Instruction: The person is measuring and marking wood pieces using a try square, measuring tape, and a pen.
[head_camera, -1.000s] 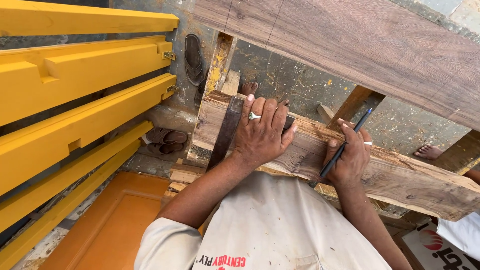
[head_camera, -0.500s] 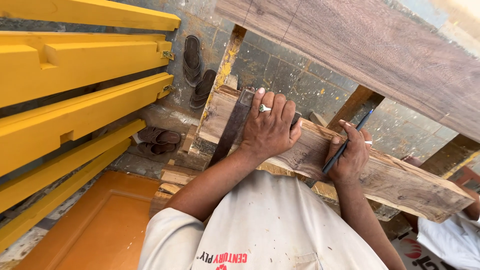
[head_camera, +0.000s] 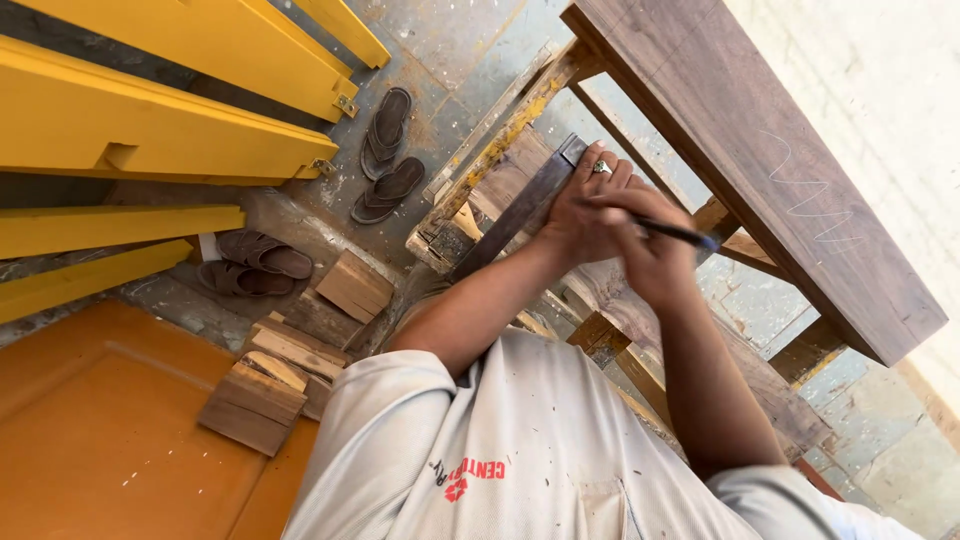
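My left hand (head_camera: 580, 205), with a ring on one finger, presses a dark metal square (head_camera: 520, 210) flat onto a rough wooden plank (head_camera: 505, 175) that rests on a timber frame. My right hand (head_camera: 650, 250) crosses in front of the left hand and grips a dark pen (head_camera: 680, 235), its tip pointing right, close beside the left hand. Most of the plank under my hands is hidden by my arms. A long dark wooden board (head_camera: 760, 160) with pale chalk scribbles lies on the frame just beyond my hands.
Yellow painted frames (head_camera: 150, 120) lean at the left above an orange panel (head_camera: 100, 430). Two pairs of sandals (head_camera: 385, 155) and wood offcuts (head_camera: 270, 380) lie on the concrete floor. Frame legs stand below the dark board.
The view has swung and tilted to the right. My right hand with the pen has moved left over the left hand; the left hand still holds the square on the plank.
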